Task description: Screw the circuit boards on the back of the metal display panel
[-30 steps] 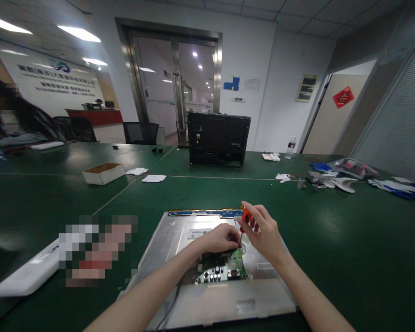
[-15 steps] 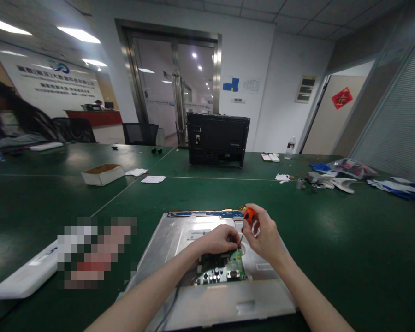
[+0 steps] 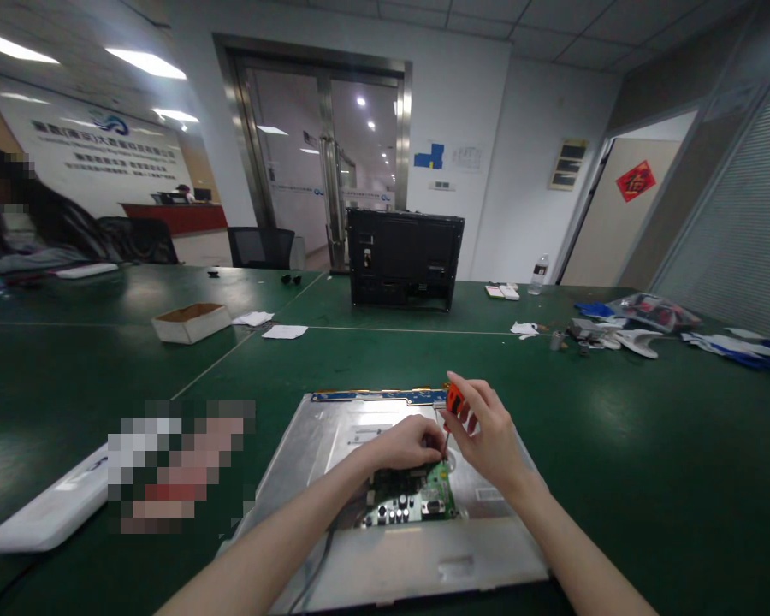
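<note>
A screwdriver (image 3: 454, 400) with an orange and black handle is pinched in my right hand (image 3: 484, 428); its thin shaft points down to the upper corner of a green circuit board (image 3: 436, 488). My left hand (image 3: 417, 442) is closed close to the shaft's lower end, its fingertips together over the board. Whether those fingers hold the shaft tip or a small part is hidden. The board sits on the back of a silver display panel (image 3: 321, 453), which lies flat in front of me. Along its far edge runs a narrow blue circuit strip (image 3: 372, 397).
A black monitor casing (image 3: 405, 257) stands upright farther back. To the left are an open cardboard box (image 3: 191, 323) and a long white object (image 3: 44, 518). Loose parts and a plastic bag (image 3: 658, 310) lie at right, near a water bottle (image 3: 539, 274). Another person (image 3: 44, 214) sits far left.
My right hand has turned about the screwdriver handle, and the handle has shifted slightly left, standing more upright. My left hand stays where it was.
</note>
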Action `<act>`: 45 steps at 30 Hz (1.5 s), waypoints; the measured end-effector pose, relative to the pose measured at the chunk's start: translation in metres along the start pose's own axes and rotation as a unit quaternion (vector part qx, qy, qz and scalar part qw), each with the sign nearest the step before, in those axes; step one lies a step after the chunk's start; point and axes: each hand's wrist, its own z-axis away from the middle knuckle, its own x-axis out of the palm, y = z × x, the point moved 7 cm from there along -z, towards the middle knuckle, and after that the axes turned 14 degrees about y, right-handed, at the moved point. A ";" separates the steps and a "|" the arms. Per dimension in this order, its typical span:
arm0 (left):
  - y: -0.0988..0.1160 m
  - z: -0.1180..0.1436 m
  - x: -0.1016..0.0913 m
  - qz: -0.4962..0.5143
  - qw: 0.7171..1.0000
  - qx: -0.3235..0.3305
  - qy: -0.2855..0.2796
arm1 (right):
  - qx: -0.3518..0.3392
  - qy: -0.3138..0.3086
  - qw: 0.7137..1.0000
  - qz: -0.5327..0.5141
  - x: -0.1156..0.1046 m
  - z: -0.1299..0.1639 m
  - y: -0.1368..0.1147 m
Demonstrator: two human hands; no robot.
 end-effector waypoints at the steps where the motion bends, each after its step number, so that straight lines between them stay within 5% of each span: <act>1: 0.000 0.000 0.000 0.001 1.000 0.002 -0.002 | 0.002 -0.001 1.000 0.001 0.000 0.000 0.000; 34: 0.000 0.000 0.000 -0.004 1.000 0.010 -0.007 | -0.009 0.011 1.000 0.001 -0.001 0.000 0.002; 45: -0.002 0.000 0.001 0.008 1.000 0.002 -0.008 | -0.019 -0.051 0.997 0.054 -0.004 -0.016 -0.006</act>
